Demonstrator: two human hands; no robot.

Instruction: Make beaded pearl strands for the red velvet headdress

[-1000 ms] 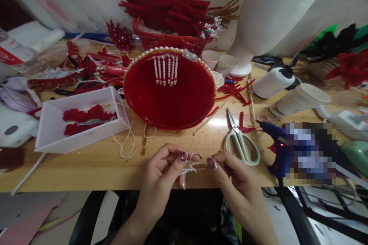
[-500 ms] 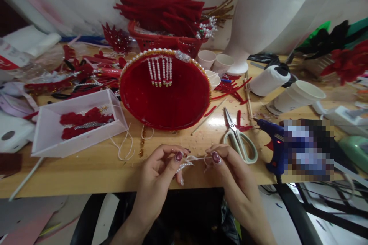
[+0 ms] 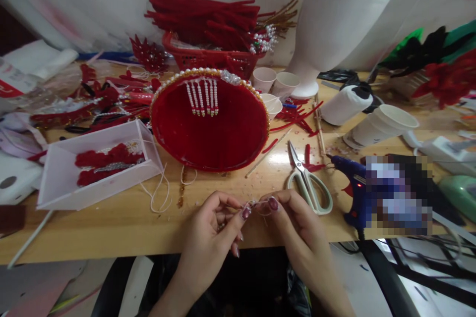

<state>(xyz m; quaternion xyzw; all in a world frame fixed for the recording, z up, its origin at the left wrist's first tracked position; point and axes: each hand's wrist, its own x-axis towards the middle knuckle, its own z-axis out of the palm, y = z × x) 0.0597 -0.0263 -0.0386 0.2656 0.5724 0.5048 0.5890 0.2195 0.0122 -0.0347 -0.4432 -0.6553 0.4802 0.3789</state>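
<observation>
Near the table's front edge, my left hand [image 3: 213,233] pinches a beaded white thread [image 3: 256,203], with its lower fingers curled under. Close beside it on the right, my right hand [image 3: 301,228] pinches the same thin thread between thumb and forefinger. Most of the beads are hidden by my left fingers. Behind my hands stands a round red velvet piece [image 3: 211,133] with a pearl and gold rim; short strands of white beads [image 3: 203,96] hang from its top. Scissors [image 3: 305,178] with pale handles lie just beyond my right hand.
A white tray [image 3: 100,188] with red pieces stands at the left. Blue glue gun [image 3: 355,188] at right, its light red. Behind are a red basket [image 3: 219,59], paper cups [image 3: 383,124], a thread spool [image 3: 345,104] and a white mannequin head [image 3: 342,15].
My hands have drawn closer together, and the beads between them now show less. The view has shifted slightly, with the table items sitting a little lower and to the left.
</observation>
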